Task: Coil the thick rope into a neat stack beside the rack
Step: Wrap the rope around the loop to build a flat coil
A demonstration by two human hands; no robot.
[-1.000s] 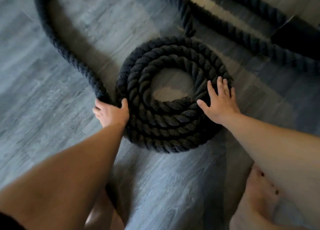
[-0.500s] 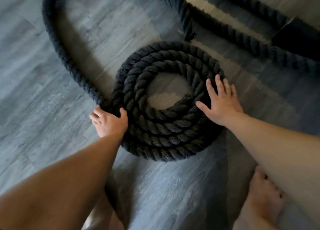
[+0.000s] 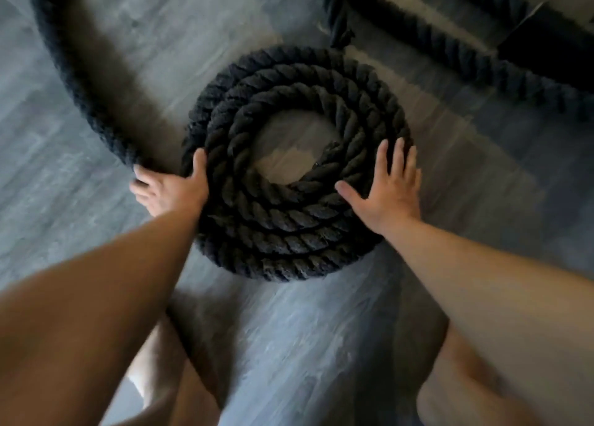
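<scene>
- Thick rope (image 3: 289,236): dark, twisted strands, wound into a flat round coil of several rings at the centre of the frame. It lies on the grey plank floor (image 3: 321,345), and bare floor shows through the coil's open middle.
- Loose run (image 3: 80,88): the uncoiled part of the same rope. It sweeps in a broad arc from the upper left of the frame down to the coil's left edge, where it meets the outermost ring.
- Left hand (image 3: 170,191): at the coil's left edge. Its grip is clamped on the rope where the loose run joins the coil, with the fingers curled under the strand and the thumb laid over the top against the outer ring.
- Right hand (image 3: 385,187): laid flat on the right side of the coil. Its grip is apart, with the fingers straight and slightly spread, the palm pressing on the rings and the thumb pointing toward the opening.
- Further rope (image 3: 466,56): a stretch running diagonally across the upper right of the frame, apart from the coil; another length hangs down just above the coil's top edge.
- Dark block (image 3: 553,49): at the upper right edge, beside the further rope; what it is cannot be told.
- Bare legs (image 3: 167,377): blurred, at the bottom of the frame below both forearms.
</scene>
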